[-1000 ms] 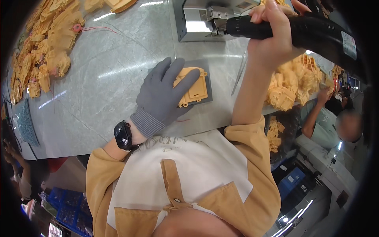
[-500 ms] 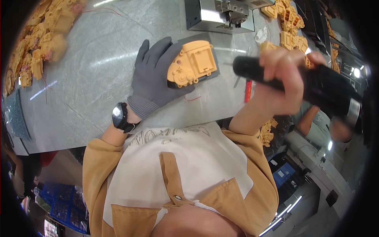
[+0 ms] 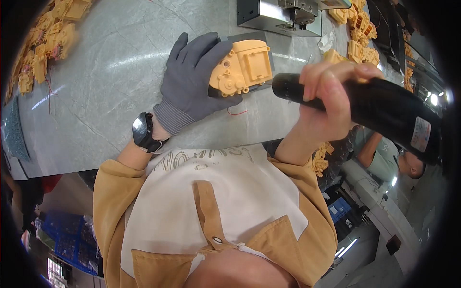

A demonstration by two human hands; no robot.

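Over grey marbled tabletop (image 3: 115,91), holding yellow housing (image 3: 235,67), round-bossed with rectangular recess, against dark plate (image 3: 254,36) with loosely curved gloved left hand (image 3: 192,72), and gripping black tool (image 3: 384,108) bearing illegible label (image 3: 421,133) in curled right hand (image 3: 331,93)

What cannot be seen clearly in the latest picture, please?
All in the head view:
Housing: part of its left side, hidden by the left hand.
Tool: part of its grip, covered by the right hand; its tip, too small to tell whether it touches the housing.
Machine: cut off by the top edge.
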